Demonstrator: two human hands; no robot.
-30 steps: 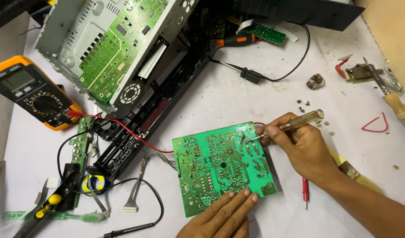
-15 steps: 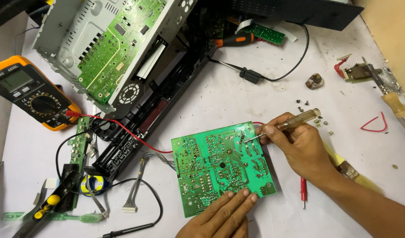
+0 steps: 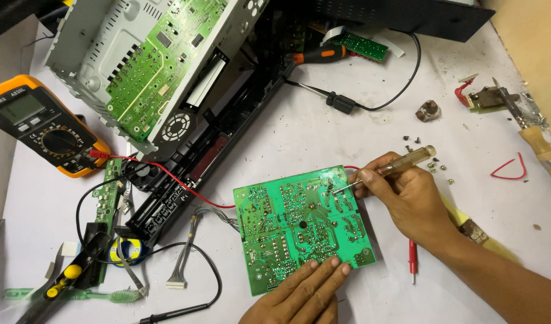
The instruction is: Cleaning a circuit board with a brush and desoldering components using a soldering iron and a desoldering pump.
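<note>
1. Green and solder-side up, a circuit board (image 3: 302, 228) is laid flat on the white table (image 3: 323, 138), near its front edge, with a small round hole near the middle and silver solder joints all over.
2. The board's near edge is pressed down by the left hand (image 3: 305, 291), fingers flat and together, nothing gripped.
3. A screwdriver with a clear amber handle (image 3: 386, 168) is clamped in the right hand (image 3: 407, 198); its metal tip is set on the board's upper right area.
4. One orange-cased multimeter (image 3: 44, 126) is seen at the far left, with a grey screen and a round dial; a red lead (image 3: 161, 174) is run from it toward the board.
5. Two more green boards are counted: a large one in the grey metal chassis (image 3: 95, 48), and a small one (image 3: 362, 45) at the top.
6. One red probe (image 3: 412, 258) is lain beside the right wrist.
</note>
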